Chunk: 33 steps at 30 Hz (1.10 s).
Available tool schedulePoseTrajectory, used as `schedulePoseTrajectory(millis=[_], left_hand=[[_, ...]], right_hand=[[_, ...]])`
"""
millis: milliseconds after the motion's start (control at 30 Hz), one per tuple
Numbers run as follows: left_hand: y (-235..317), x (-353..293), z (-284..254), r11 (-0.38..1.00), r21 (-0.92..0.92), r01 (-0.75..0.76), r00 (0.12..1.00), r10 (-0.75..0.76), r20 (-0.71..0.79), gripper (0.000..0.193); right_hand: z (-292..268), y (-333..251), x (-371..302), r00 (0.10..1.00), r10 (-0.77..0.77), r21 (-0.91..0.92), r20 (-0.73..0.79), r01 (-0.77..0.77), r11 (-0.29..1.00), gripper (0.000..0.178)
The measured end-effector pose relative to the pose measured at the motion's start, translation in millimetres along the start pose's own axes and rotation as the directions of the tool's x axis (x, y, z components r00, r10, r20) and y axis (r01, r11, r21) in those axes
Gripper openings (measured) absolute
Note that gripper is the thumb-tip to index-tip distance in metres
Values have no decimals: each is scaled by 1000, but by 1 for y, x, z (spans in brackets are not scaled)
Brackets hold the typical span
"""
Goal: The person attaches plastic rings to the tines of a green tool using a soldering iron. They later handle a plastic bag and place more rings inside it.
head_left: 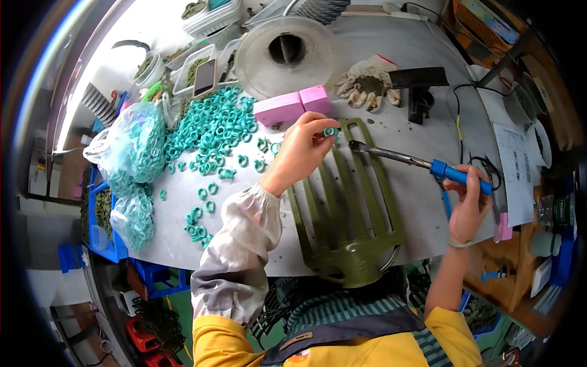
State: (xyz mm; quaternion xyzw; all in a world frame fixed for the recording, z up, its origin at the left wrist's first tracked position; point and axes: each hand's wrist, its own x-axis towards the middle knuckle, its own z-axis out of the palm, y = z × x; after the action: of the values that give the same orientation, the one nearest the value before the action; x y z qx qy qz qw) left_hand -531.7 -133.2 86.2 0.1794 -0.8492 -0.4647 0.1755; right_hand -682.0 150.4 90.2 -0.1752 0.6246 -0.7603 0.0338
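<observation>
Between the fingertips of my left hand (301, 148) is a small teal plastic ring (331, 131), over the far end of an olive-green slatted plastic piece (361, 260). My right hand (469, 211) grips the blue handle of a soldering iron (441, 169). Its dark, blunt tip points left above the slats, a little apart from the ring. To the left of my left hand lies a large heap of the same teal rings (211, 119), with several loose ones scattered nearer me.
Pink blocks (278, 110) stand beyond my left hand, before a clear round hood (251, 58). Farther right lie a stained work glove (370, 82) and a black stand (420, 104). Plastic bags of rings (137, 147) are at left. A phone (205, 78) leans near tubs; a cable (458, 116) runs along the right.
</observation>
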Motion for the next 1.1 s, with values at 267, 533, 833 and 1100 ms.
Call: schedulePoseTrajectory(millis=[267, 533, 833, 1100], left_hand=[[-21, 35, 40, 899, 351, -263, 952, 301, -57, 30], [-29, 37, 38, 907, 349, -236, 961, 271, -55, 28], [-36, -3, -40, 964, 266, -29, 954, 106, -280, 19], [-108, -87, -95, 761, 623, 184, 968, -29, -250, 23]], right_hand=[[11, 19, 5, 1000, 23, 17, -19, -23, 1000, 24], [15, 15, 5, 1000, 28, 15, -12, -28, 999, 22], [-14, 0, 4, 999, 8, 33, -46, -7, 999, 24], [-8, 0, -1, 1000, 20, 35, 8, -20, 999, 25]])
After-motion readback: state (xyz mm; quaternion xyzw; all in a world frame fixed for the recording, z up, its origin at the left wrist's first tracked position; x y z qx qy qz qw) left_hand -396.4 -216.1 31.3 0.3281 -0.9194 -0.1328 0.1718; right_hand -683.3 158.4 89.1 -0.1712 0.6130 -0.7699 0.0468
